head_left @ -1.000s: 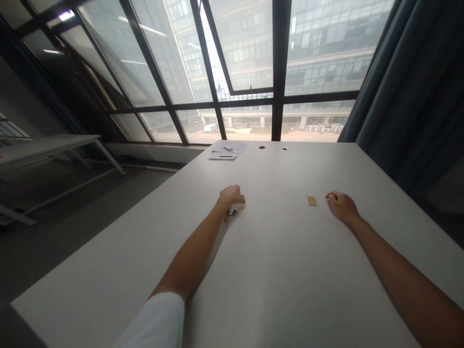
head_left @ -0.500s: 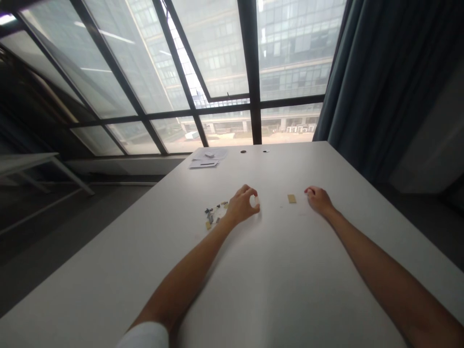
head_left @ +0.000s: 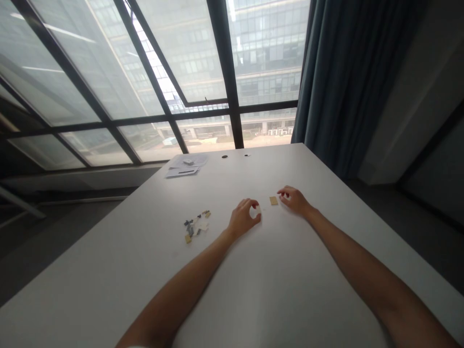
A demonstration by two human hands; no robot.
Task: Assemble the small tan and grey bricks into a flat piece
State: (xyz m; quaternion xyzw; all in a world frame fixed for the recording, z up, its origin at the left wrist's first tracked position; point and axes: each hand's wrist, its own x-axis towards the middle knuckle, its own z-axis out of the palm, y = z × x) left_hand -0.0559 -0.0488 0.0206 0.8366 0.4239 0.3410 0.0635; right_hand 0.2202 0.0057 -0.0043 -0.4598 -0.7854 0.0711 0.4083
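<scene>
Between the thumb and fingertips of my left hand is a small whitish building-block piece; its exact shape is too small to make out. A flat tan studded plate lies on the white table just to the right of that hand. Close to the plate's right edge, my right hand rests low over the table with its fingers slightly bent and apart, holding nothing visible. Left of my left hand, a loose pile of small grey, white, dark and tan pieces is spread on the table.
Sheets of paper with small items on them lie at the table's far left corner. Two round cable holes sit near the far edge, one of them a dark disc. Windows and a blue curtain stand beyond the table.
My view has turned right. My left hand, with the whitish piece, has moved right, away from the pile and nearer the tan plate. My right hand has come closer to the plate, its fingers opening.
</scene>
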